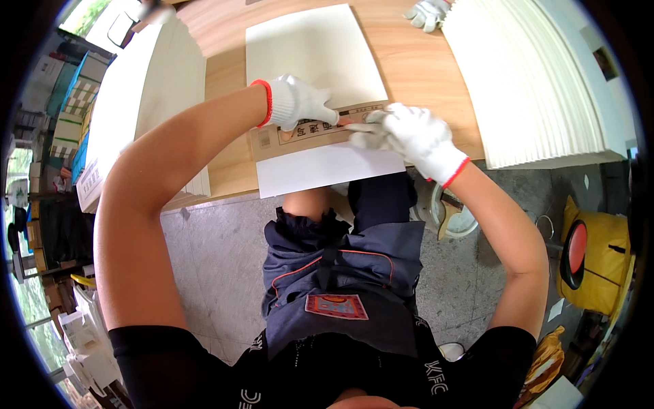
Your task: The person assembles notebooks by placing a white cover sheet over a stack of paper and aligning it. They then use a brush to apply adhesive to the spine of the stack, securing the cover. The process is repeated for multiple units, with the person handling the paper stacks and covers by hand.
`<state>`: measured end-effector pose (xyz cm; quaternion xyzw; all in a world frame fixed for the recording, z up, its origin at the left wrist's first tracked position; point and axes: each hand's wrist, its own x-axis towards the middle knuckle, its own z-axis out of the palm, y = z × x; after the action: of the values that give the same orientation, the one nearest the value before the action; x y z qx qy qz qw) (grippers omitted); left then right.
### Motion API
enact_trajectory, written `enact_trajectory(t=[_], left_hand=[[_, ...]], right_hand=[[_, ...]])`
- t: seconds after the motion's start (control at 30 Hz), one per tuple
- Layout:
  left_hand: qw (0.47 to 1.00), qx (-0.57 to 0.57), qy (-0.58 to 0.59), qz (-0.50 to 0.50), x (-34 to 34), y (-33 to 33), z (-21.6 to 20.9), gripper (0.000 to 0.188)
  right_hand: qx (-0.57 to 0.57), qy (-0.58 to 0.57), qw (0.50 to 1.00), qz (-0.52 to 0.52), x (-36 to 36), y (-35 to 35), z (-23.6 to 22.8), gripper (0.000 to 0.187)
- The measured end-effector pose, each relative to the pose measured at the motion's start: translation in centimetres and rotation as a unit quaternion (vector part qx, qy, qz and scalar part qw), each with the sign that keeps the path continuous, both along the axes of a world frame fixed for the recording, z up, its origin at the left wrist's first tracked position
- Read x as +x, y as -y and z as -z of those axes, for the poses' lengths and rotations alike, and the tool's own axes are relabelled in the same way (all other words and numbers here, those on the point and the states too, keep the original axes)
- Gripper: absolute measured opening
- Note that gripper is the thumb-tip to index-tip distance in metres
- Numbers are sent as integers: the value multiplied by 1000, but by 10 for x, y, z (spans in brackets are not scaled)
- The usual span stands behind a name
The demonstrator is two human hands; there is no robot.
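Note:
A brown cover strip [264, 146] with dark print lies at the table's near edge. It is along the near side of an off-white pad of paper [310, 51]. A plain white sheet [327, 167] overhangs the edge just below it. My left hand [300, 102], in a white knit glove with a red cuff, rests on the strip, thumb and forefinger apart, bare tips showing. From the right, my right hand [415, 136] in a matching glove reaches the strip's right part. Its fingertips are smeared, so any grip is unclear.
Tall paper stacks stand on the left [163, 75] and right [538, 88] of the wooden table [422, 75]. Another white glove [428, 13] shows at the far right, worn or not I cannot tell. A pail [463, 221] with a brush is below the table. A yellow bag [603, 252] sits at right.

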<state>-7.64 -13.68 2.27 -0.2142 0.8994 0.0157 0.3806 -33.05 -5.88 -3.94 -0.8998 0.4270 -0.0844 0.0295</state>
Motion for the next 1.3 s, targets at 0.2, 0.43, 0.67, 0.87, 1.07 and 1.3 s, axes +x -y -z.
enact_trajectory(t=[0.2,0.43,0.67,0.87,1.07,1.3], left_hand=[[993,-88,-71,-26,-10,-27,3,76],[769,37,-530,-357,12,-160,28,71],[-261,422,-659,-564,51,-191,69,37],[-250,340,-671,-610,27,-164,49,37],[-202,317,-672,-638,46,-119,89,27],[-95,269,-669,-687,59,-97,61,22]], right_hand=[[-175,-224,958,28,-69,14,-3,46],[45,-254,958,125,-5,4,-69,49],[-89,-25,994,-57,-16,-2,15,44],[-91,67,990,-79,-29,2,32,50],[-54,173,982,-49,-22,16,38,41],[339,301,837,306,1,89,-11,58]])
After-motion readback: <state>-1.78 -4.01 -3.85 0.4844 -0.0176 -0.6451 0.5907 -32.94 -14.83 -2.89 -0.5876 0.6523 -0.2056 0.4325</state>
